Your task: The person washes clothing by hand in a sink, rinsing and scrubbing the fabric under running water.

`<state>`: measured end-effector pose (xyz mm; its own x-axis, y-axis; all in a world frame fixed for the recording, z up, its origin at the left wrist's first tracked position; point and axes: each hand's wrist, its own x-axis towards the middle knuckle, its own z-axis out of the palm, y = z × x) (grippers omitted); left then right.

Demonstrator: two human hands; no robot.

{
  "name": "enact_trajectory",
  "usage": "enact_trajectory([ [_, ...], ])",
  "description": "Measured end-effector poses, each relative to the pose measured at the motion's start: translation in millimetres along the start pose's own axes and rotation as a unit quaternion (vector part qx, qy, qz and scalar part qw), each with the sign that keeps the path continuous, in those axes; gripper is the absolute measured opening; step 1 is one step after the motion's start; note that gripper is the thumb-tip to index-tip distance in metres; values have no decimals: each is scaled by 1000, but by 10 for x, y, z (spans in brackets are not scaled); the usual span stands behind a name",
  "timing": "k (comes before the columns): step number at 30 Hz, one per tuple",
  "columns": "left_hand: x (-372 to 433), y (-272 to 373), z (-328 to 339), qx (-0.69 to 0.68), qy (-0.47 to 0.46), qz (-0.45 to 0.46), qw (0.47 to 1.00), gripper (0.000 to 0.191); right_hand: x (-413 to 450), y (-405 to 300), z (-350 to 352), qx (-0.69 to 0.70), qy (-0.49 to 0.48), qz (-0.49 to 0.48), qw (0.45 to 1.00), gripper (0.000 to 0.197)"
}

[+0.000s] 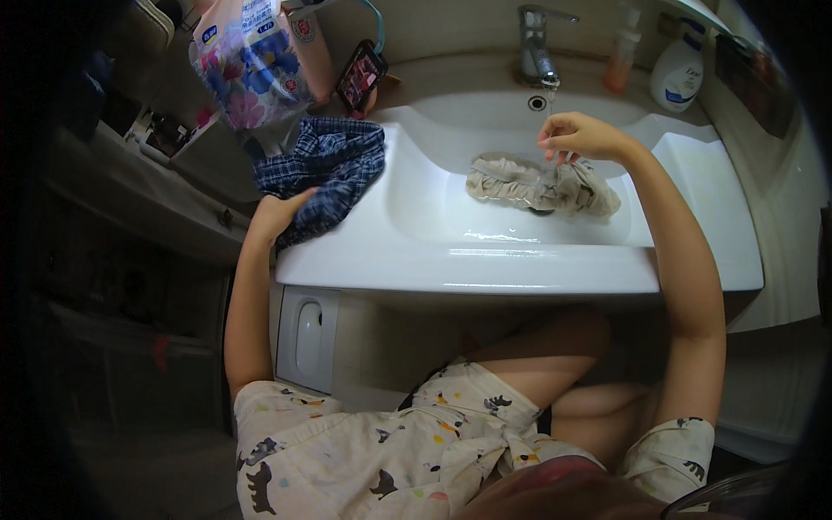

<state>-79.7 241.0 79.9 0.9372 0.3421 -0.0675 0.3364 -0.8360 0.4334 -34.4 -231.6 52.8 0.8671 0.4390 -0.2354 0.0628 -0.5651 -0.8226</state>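
Observation:
My left hand (277, 218) grips the lower left edge of a dark blue plaid cloth garment (338, 162) lying bunched on the left ledge of the white washbasin (364, 263). Its thumb is on top, while the other fingers are mostly hidden. Over the bowl, my right hand (575, 138) is loosely curled with its fingertips pointing down, beside the thin stream of water from the chrome faucet (537, 55). Nothing shows in its grasp. Just below those fingertips, a wet beige gathered cloth (513, 184) lies in shallow water, partly covering the drain (541, 211).
A flowered face-towel pack (250, 78) and a propped phone (361, 77) stand at the back left. Behind the bowl's right side are an orange-tinted pump bottle (621, 62) and a white Dove pump bottle (678, 71). A squat toilet (309, 335) is below left.

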Motion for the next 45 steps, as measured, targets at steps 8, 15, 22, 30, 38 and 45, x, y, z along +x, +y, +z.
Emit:
enact_trajectory([
  [8, 115, -472, -835, 330, 379, 215, 837, 38, 77, -32, 14, 2, -14, -13, 1000, 24],
  [15, -544, 491, -1966, -489, 251, 114, 827, 60, 46, 10, -33, -24, 2, 0, 1000, 25],
  [22, -637, 654, -1857, -605, 177, 182, 755, 60, 66, 34, -65, -45, 16, 22, 999, 26],
  [30, -336, 180, -756, -662, 95, 79, 740, 59, 67, 42, -108, -31, 6, 21, 999, 24],
  [38, 52, -546, -84, -362, 112, -28, 925, 60, 96, 96, -82, -59, -10, 26, 998, 26],
  [45, -200, 158, 20, 212, 494, 345, 770, 43, 61, 103, -99, -52, -2, 26, 998, 26],
])
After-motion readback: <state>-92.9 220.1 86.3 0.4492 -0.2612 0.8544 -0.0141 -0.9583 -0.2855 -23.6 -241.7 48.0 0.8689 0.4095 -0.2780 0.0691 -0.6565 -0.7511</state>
